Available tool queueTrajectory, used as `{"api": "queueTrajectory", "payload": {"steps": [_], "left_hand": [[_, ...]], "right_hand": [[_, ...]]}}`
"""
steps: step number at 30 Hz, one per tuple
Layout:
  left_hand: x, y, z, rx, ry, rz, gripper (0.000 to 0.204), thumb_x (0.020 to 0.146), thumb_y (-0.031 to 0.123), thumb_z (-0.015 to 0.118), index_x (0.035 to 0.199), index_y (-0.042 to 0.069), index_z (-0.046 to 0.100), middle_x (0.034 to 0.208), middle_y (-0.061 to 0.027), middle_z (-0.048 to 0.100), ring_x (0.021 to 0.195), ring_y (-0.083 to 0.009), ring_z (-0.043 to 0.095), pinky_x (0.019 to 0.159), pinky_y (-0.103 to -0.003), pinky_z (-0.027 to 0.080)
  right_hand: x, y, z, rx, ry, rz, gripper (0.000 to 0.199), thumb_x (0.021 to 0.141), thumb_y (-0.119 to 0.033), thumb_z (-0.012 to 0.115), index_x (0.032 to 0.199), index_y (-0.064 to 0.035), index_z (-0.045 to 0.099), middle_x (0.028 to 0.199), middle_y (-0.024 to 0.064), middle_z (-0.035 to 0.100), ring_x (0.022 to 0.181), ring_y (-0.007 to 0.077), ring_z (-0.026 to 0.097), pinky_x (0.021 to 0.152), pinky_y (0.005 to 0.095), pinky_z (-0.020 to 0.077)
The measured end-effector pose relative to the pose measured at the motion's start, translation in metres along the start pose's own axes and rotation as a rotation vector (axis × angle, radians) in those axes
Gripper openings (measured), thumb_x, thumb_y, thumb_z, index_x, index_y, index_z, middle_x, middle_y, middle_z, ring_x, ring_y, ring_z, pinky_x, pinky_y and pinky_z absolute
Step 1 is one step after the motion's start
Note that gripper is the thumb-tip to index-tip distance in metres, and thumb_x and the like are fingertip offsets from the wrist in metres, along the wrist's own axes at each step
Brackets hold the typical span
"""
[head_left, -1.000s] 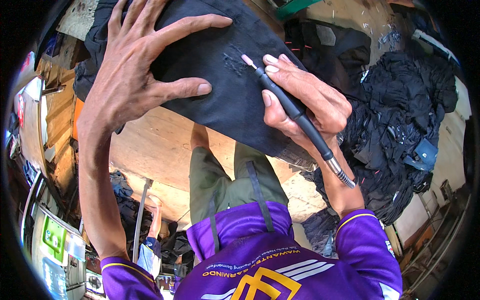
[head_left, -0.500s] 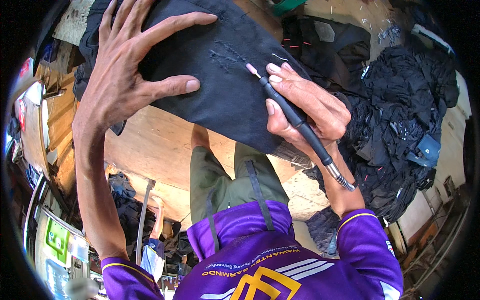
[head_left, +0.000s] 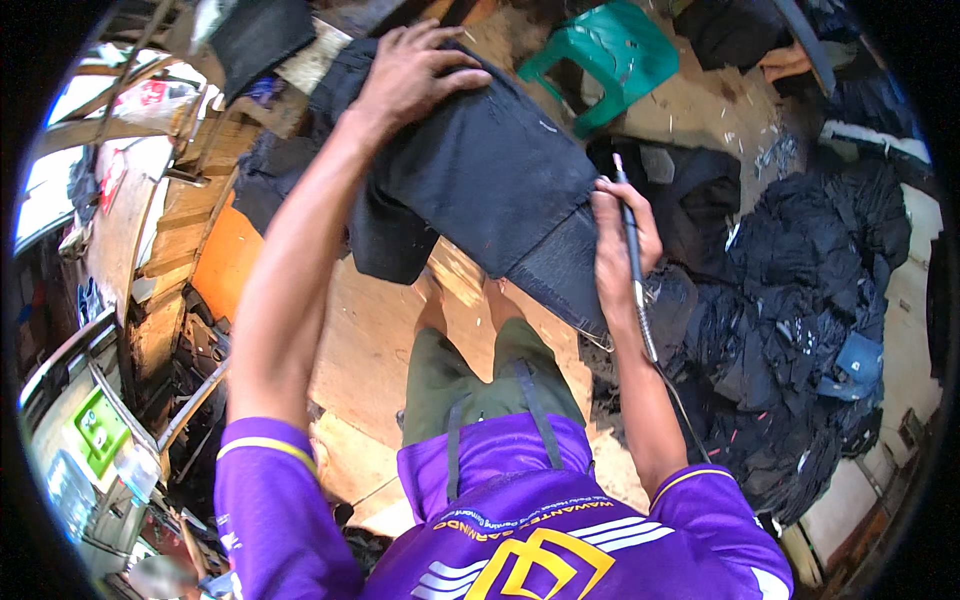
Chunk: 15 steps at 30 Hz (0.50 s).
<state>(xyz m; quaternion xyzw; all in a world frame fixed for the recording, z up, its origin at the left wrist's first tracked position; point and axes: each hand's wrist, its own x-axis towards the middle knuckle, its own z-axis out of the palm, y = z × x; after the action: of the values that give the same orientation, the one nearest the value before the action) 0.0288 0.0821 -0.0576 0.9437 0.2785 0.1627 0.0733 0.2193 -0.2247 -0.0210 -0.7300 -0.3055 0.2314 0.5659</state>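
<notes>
Black trousers [head_left: 480,160] lie stretched across in front of me, slanting from upper left to lower right. Past a straight edge at their lower right, a flat, scuffed dark grey panel [head_left: 555,265] shows. My left hand [head_left: 420,75] rests on the far upper edge of the cloth, fingers extended over it. In my right hand [head_left: 625,235] is a slim black rotary grinder pen [head_left: 632,245] with a pink tip and a coiled metal cable end. Its tip points up and away, off the cloth, while the hand is beside the trousers' right edge.
A green plastic stool [head_left: 640,60] stands beyond the trousers. To the right is a large heap of black garments [head_left: 800,300], with a blue piece [head_left: 855,365] on it. Wooden flooring [head_left: 360,330] surrounds my legs. A green tray [head_left: 98,432] is at lower left.
My left hand has moved from lying spread on the cloth to its far upper edge. The trousers sit farther off, and the grinder pen has moved right, away from the frayed marks.
</notes>
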Motion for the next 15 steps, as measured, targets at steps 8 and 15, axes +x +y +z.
{"api": "queueTrajectory", "payload": {"steps": [8,15], "left_hand": [[-0.148,0.200,-0.040,-0.707,0.693,-1.238,0.051,0.096,0.025,0.089,0.134,0.001,0.064,0.130,-0.0110,0.064,0.118,-0.0252,0.062,0.111,-0.042,0.046],[-0.197,0.236,0.008,-1.769,0.154,-1.110,0.056,0.093,0.019,0.092,0.136,-0.004,0.064,0.131,-0.0137,0.073,0.111,-0.0171,0.069,0.100,-0.036,0.056]], "right_hand": [[0.013,0.018,-0.007,-0.263,-0.161,-0.066,0.041,0.081,-0.023,0.099,0.111,-0.0083,0.075,0.088,0.0047,0.072,0.080,0.0149,0.067,0.076,0.0331,0.0557],[0.028,0.025,-0.010,-0.209,-0.303,0.137,0.027,0.095,-0.022,0.091,0.110,-0.0045,0.077,0.090,-0.0057,0.065,0.082,0.0039,0.054,0.073,0.0220,0.0434]]}}
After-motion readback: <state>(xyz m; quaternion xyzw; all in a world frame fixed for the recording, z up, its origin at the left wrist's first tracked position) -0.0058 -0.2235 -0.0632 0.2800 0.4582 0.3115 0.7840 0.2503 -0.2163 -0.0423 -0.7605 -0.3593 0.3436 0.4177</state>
